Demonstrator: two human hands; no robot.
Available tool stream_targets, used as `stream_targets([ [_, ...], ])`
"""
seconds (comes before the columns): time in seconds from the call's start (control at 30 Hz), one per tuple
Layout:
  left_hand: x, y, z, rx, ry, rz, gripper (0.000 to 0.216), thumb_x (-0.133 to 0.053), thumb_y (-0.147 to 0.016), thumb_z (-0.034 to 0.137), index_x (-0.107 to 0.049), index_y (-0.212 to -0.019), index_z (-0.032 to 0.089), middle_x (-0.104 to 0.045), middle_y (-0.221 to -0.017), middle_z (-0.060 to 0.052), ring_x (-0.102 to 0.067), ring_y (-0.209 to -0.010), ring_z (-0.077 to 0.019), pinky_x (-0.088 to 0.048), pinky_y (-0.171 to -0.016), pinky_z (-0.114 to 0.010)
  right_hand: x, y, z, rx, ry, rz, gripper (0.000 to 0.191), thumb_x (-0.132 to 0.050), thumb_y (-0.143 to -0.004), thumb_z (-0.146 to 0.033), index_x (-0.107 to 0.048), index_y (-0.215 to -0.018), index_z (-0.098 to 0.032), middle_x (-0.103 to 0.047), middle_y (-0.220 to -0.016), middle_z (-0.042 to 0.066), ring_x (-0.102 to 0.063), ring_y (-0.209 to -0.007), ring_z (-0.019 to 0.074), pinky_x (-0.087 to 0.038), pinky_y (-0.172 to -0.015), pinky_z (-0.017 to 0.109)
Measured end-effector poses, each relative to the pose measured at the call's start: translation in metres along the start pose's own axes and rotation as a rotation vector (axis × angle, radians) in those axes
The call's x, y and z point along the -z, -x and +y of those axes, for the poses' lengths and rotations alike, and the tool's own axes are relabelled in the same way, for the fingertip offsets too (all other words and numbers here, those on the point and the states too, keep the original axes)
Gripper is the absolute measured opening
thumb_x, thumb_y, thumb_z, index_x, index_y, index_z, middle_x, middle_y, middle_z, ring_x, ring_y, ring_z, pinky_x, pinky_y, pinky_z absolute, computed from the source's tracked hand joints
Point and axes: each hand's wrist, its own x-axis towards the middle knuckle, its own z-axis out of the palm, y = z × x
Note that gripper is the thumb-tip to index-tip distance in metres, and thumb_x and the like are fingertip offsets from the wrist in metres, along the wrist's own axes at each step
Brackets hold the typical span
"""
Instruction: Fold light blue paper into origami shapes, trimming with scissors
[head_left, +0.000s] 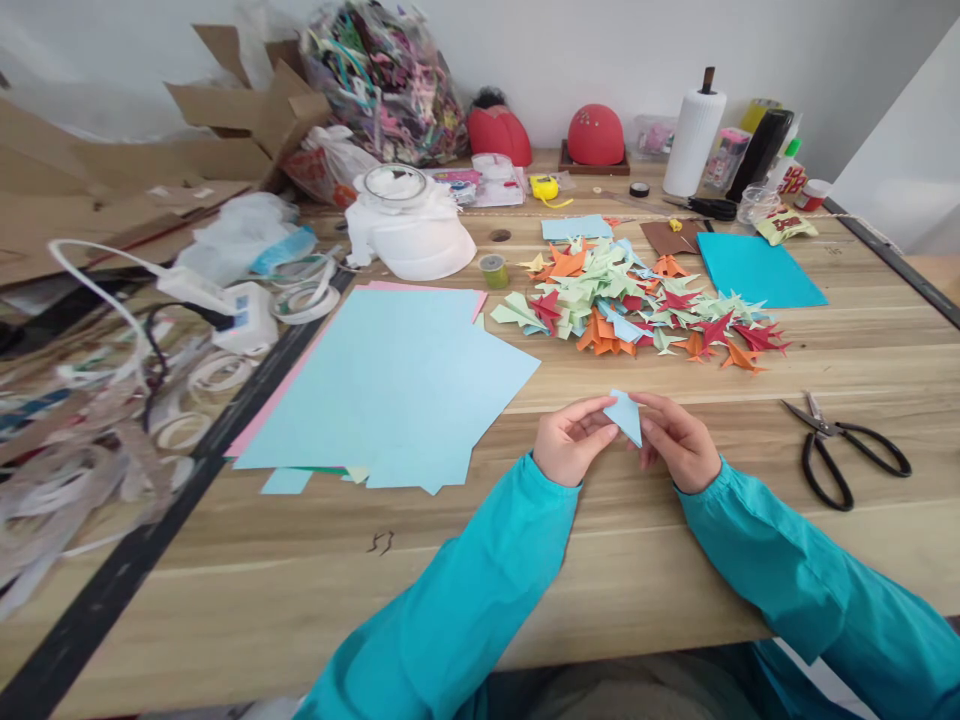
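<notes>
A small piece of folded light blue paper (625,416) is held up between my two hands, just above the wooden table. My left hand (572,440) pinches its left edge between thumb and fingers. On the other side, the fingers of my right hand (681,443) grip the right edge. Beyond my hands lies a heap of folded paper pieces (607,290) in pale green, orange, red and light blue. Large light blue paper sheets (375,380) are stacked to the left, with pink sheets showing beneath. Black-handled scissors (825,430) lie partly open to the right of my right hand.
A turquoise sheet (761,270) lies at the back right. Behind the sheets stand a small green spool (493,271) and a white cloth bundle (409,230). Ribbon rolls (187,400) and a white power adapter (246,318) crowd the left. A yellow tape measure (545,188) sits farther back.
</notes>
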Motion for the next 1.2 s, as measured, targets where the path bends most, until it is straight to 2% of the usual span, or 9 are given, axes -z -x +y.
stream_targets([
  [0.37, 0.0006, 0.0014, 0.0033, 0.017, 0.022, -0.005, 0.033, -0.07, -0.057, 0.015, -0.067, -0.09, 0.014, -0.069, -0.088, -0.008, -0.063, -0.083, -0.0205, -0.05, -0.077, -0.032, -0.0008, 0.0005, -0.0014, 0.019, 0.01, -0.018, 0.037, -0.051, -0.08, -0.033, -0.047, -0.113, -0.017, -0.053, -0.059, -0.003, -0.05, -0.043, 0.0077, -0.044, -0.042, 0.021],
  [0.7, -0.0001, 0.0026, 0.0025, 0.012, -0.007, -0.011, 0.03, -0.068, -0.06, 0.019, -0.067, -0.091, 0.015, -0.069, -0.086, -0.008, -0.063, -0.081, -0.0199, -0.05, -0.076, -0.032, -0.0028, 0.0027, -0.0002, 0.034, 0.054, -0.04, 0.037, -0.053, -0.077, -0.025, -0.046, -0.113, -0.02, -0.054, -0.063, -0.003, -0.05, -0.045, 0.0073, -0.045, -0.043, 0.021],
  [0.9, -0.0007, 0.0026, 0.0034, 0.011, 0.009, -0.016, 0.028, -0.067, -0.06, 0.016, -0.068, -0.088, 0.015, -0.069, -0.086, -0.007, -0.063, -0.08, -0.0185, -0.05, -0.076, -0.03, -0.0017, 0.004, 0.0022, 0.048, 0.075, -0.065, 0.036, -0.051, -0.078, -0.02, -0.046, -0.114, -0.02, -0.054, -0.065, -0.003, -0.05, -0.045, 0.0074, -0.045, -0.044, 0.022],
  [1.2, -0.001, 0.0026, 0.0046, 0.01, -0.013, -0.028, 0.03, -0.066, -0.06, 0.016, -0.067, -0.09, 0.015, -0.068, -0.092, -0.008, -0.063, -0.087, -0.0218, -0.048, -0.08, -0.034, -0.0019, 0.0039, 0.0025, 0.036, 0.103, -0.067, 0.035, -0.05, -0.078, -0.023, -0.046, -0.112, -0.02, -0.054, -0.065, -0.003, -0.05, -0.045, 0.0071, -0.044, -0.043, 0.021],
])
